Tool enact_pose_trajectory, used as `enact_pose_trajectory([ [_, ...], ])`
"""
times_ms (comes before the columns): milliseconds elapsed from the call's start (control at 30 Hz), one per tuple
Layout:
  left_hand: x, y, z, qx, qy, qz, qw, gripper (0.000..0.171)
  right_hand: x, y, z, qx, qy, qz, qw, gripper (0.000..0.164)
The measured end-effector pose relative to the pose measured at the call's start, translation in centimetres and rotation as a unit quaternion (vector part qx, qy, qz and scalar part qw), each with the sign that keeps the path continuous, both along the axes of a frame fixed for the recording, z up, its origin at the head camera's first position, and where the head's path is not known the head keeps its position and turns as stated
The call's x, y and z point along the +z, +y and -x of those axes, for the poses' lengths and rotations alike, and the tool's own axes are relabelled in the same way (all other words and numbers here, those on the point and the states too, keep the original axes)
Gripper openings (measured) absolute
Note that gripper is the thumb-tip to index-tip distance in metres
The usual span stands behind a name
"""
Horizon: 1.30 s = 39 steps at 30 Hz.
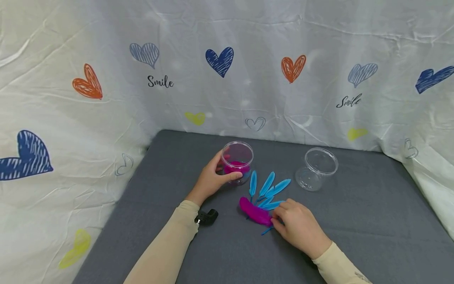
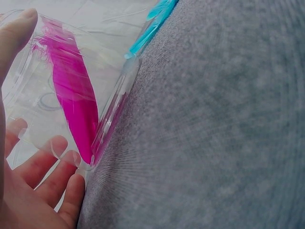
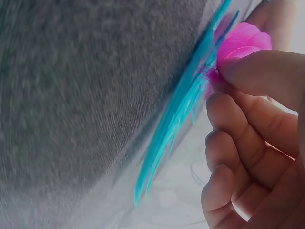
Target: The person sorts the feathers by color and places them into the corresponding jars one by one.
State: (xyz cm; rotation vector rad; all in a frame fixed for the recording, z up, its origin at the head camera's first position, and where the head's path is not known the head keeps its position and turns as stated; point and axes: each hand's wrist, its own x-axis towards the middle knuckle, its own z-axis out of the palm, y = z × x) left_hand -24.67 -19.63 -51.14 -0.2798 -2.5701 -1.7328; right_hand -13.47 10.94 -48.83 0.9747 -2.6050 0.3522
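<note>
A clear plastic jar [image 1: 249, 158] stands upright on the grey cloth, and my left hand [image 1: 210, 179] grips its side with fingers and thumb around it. Inside the jar, a magenta feather [image 2: 74, 90] leans against the wall. My right hand [image 1: 299, 227] pinches one end of another magenta feather [image 1: 254, 212] between thumb and index finger. That feather overlaps a fan of several blue feathers [image 1: 267, 184] lying on the cloth between the two hands. In the right wrist view, the pinched feather [image 3: 243, 40] is partly hidden behind the thumb.
A second clear jar [image 1: 312, 179] with no lid stands at the right, beyond the right hand. The grey cloth [image 1: 372, 205] covers the table. A white curtain [image 1: 262, 94] printed with hearts hangs at the back and sides. A black strap device [image 1: 207, 217] sits on the left wrist.
</note>
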Motion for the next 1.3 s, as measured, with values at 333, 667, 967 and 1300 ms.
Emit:
enact_pose_trajectory([
  [333, 0.0, 0.0, 0.1, 0.004, -0.003, 0.007, 1.0000, 0.091, 0.7, 0.7, 0.3, -0.008, 0.013, 0.006, 1.000, 0.023],
  [667, -0.1, 0.0, 0.1, 0.001, 0.000, 0.004, 1.0000, 0.091, 2.1, 1.3, 0.8, -0.014, 0.020, 0.025, 0.999, 0.023],
  [967, -0.1, -0.1, 0.0, 0.002, -0.002, 0.005, 1.0000, 0.091, 5.2, 2.3, 2.5, -0.026, 0.027, 0.018, 0.999, 0.019],
  [1300, 0.0, -0.1, -0.1, -0.002, -0.004, -0.001, 1.0000, 0.094, 9.0, 2.2, 5.5, -0.025, 0.047, 0.004, 0.999, 0.017],
])
